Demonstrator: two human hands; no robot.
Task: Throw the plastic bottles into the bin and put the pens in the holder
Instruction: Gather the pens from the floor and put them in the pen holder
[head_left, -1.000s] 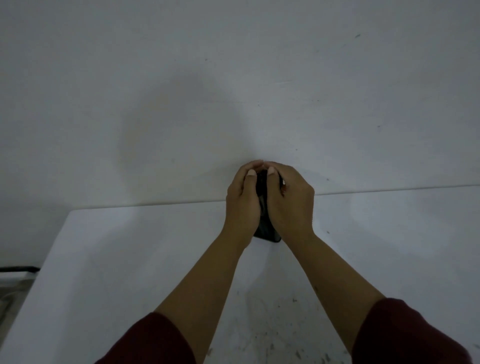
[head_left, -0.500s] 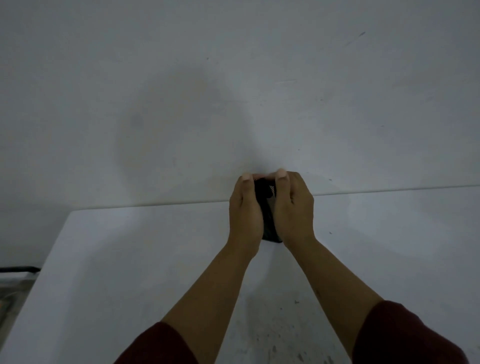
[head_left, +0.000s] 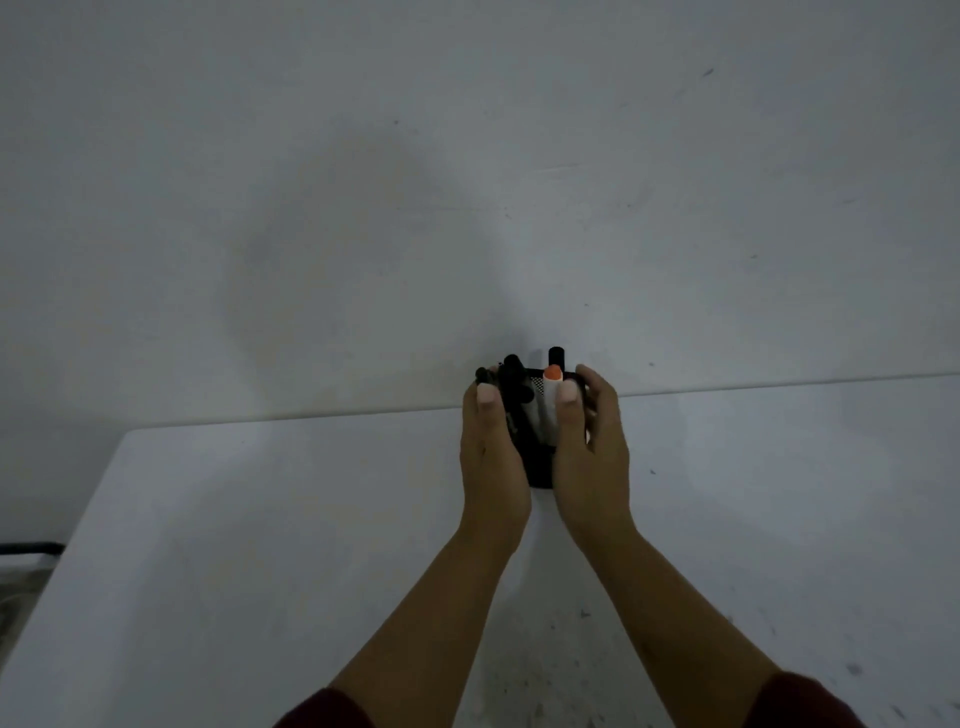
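A black mesh pen holder (head_left: 537, 467) stands near the far edge of the white table (head_left: 260, 519), against the wall. Several pens stick out of its top: black-capped ones (head_left: 511, 374) and a white marker with an orange cap (head_left: 551, 387). My left hand (head_left: 491, 452) cups the holder's left side, thumb up along the pens. On the right side my right hand (head_left: 592, 447) wraps the holder, its thumb resting on the white marker. No bottles or bin are in view.
A plain white wall (head_left: 467, 182) rises right behind the table. The table's left edge runs diagonally at lower left, with a dark object (head_left: 26, 548) beyond it. Specks of dirt mark the near tabletop.
My fingers, which were closed over the top of the holder, have drawn back to its sides, so the pen tops and the orange cap now show. The holder sits slightly lower.
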